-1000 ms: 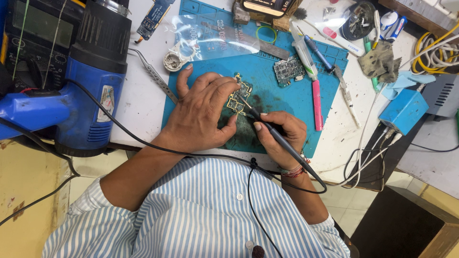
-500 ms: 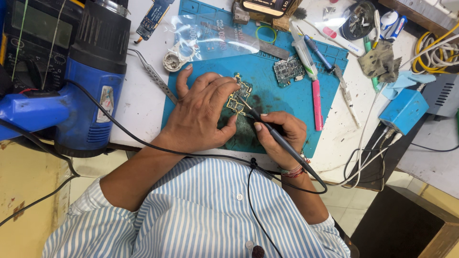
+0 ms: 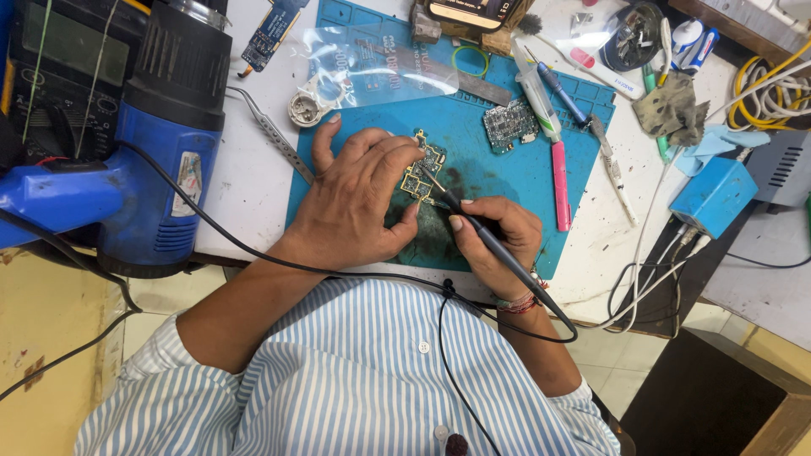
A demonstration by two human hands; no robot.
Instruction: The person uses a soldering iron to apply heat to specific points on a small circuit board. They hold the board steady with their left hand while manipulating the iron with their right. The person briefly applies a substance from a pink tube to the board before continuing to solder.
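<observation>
My left hand presses flat on one circuit board lying on the blue mat, my right hand pinching one soldering iron, a second board lying apart.

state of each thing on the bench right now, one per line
left hand: flat, pressing the circuit board down
right hand: gripping the soldering iron, tip on the board
second board: lying loose on the blue mat
heat gun: lying on its side
</observation>
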